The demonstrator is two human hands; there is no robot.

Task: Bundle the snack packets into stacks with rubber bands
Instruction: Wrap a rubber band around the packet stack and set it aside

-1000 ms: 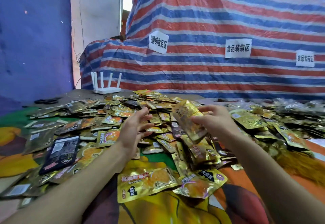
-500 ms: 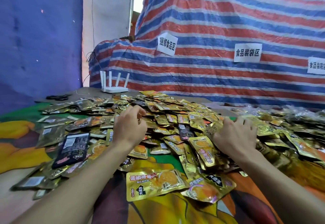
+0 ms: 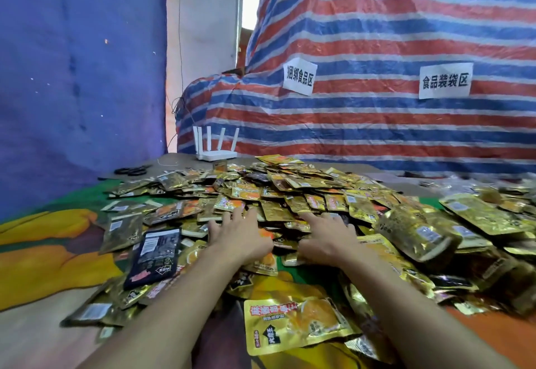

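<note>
Flat and spread, pinching nothing: left hand [image 3: 240, 241] and right hand [image 3: 327, 241] palm-down, side by side on packets [image 3: 304, 191] heaped loose across cloth [image 3: 43, 252]. Likely raking a batch together, judging by pose. Risk: slick foil sliding apart under palms, mixed sizes and facings giving a crooked stack, then spilling on banding; no band in hand.

Resting palm-down on heap of gold snack packets [image 3: 304, 191]: left hand [image 3: 237, 235], right hand [image 3: 327, 238], fingers spread. Far left, white router [image 3: 216, 148] before striped tarp [image 3: 377, 35]. Near left, black packet [image 3: 153, 252].
</note>
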